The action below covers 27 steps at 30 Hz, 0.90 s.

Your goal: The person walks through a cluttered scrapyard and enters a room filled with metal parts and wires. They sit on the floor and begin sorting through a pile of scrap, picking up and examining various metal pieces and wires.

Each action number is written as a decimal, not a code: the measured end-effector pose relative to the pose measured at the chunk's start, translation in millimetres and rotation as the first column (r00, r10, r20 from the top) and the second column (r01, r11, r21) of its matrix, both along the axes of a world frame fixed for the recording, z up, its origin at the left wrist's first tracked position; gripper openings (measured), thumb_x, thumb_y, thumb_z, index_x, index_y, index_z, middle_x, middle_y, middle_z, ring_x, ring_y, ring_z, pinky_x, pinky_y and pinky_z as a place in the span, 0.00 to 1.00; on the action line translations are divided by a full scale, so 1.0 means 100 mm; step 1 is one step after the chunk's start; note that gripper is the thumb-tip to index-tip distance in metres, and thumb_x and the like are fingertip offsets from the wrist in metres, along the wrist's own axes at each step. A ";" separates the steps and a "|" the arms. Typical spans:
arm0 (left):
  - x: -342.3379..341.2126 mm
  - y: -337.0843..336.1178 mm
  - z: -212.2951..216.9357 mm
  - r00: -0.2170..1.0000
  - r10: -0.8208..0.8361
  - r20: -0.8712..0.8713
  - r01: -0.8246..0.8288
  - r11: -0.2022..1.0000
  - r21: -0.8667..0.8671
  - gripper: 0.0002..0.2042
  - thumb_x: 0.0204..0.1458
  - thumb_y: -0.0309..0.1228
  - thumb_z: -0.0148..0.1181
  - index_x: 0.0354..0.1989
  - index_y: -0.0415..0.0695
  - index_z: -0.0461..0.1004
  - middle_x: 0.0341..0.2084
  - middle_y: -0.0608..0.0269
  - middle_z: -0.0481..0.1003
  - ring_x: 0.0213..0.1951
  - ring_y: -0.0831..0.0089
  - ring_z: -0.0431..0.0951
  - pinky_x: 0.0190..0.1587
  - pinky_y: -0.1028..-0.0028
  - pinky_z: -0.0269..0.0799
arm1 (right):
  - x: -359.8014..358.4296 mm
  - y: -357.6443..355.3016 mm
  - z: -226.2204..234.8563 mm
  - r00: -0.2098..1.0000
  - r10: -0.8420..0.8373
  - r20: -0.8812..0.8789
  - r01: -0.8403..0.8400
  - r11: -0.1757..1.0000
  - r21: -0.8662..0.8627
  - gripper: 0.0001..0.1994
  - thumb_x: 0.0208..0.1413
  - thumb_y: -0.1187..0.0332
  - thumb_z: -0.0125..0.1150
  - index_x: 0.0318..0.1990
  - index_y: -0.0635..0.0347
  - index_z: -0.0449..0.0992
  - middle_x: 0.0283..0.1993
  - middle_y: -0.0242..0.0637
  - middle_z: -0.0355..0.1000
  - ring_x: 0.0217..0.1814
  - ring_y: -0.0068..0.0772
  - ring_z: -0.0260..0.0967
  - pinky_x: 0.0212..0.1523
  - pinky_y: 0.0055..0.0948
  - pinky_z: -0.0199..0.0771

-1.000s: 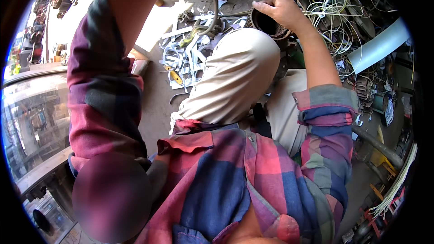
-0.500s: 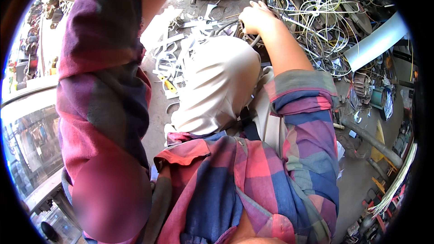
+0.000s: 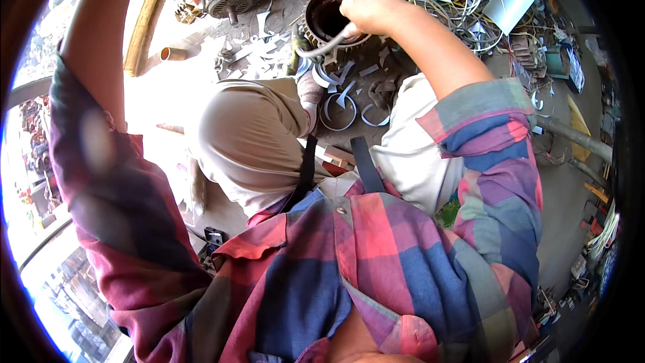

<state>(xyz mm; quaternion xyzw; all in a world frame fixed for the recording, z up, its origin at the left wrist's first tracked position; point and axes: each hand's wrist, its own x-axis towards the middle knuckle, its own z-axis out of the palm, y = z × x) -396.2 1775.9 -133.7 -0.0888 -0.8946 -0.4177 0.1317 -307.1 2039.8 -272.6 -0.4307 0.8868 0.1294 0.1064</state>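
Clutching a curved metal tool (image 3: 321,46), the right hand (image 3: 371,1) hovers over the round motor housing (image 3: 327,19).

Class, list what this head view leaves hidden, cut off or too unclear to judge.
- Left hand: cut off by the top edge; only the raised forearm shows.
- Right hand: its fingers cover the grip on the curved metal tool.
- Round motor housing: its inside is too dark to read.

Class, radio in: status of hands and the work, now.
Right hand gripping bent metal tool at motor stator. Left hand out of view. Scrap strips littering floor.
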 end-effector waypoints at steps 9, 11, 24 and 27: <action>0.89 0.65 -1.61 0.781 -0.401 0.480 0.363 0.915 0.174 0.20 0.46 0.30 0.62 0.49 0.39 0.70 0.36 0.63 0.75 0.38 0.81 0.72 0.44 0.77 0.68 | -0.07 0.62 0.16 0.751 -0.182 0.635 0.646 0.402 -0.649 0.21 0.49 0.51 0.61 0.24 0.63 0.75 0.18 0.31 0.67 0.22 0.21 0.59 0.25 0.26 0.60; 0.90 0.66 -1.71 0.827 -0.409 0.386 0.354 0.912 0.207 0.20 0.45 0.30 0.63 0.47 0.36 0.70 0.38 0.62 0.75 0.40 0.78 0.72 0.45 0.77 0.67 | -0.06 0.65 0.13 0.746 -0.078 0.662 0.638 0.370 -0.675 0.19 0.48 0.52 0.63 0.24 0.63 0.75 0.19 0.31 0.68 0.23 0.20 0.60 0.25 0.25 0.60; 0.46 0.55 -2.15 0.886 -0.175 0.430 0.220 0.974 -0.057 0.36 0.32 0.39 0.73 0.51 0.35 0.67 0.36 0.53 0.76 0.39 0.66 0.76 0.46 0.73 0.70 | 0.09 0.74 0.02 0.621 0.108 0.776 0.779 0.024 -0.626 0.12 0.47 0.68 0.64 0.37 0.65 0.75 0.32 0.33 0.73 0.34 0.20 0.68 0.40 0.20 0.67; 0.33 0.38 -2.40 0.945 -0.113 0.306 0.143 0.987 -0.078 0.36 0.29 0.38 0.73 0.49 0.34 0.66 0.41 0.50 0.74 0.43 0.62 0.75 0.47 0.71 0.70 | 0.09 0.75 0.02 0.511 0.140 0.848 0.857 -0.013 -0.514 0.10 0.48 0.69 0.63 0.37 0.65 0.75 0.33 0.29 0.72 0.35 0.16 0.64 0.42 0.18 0.63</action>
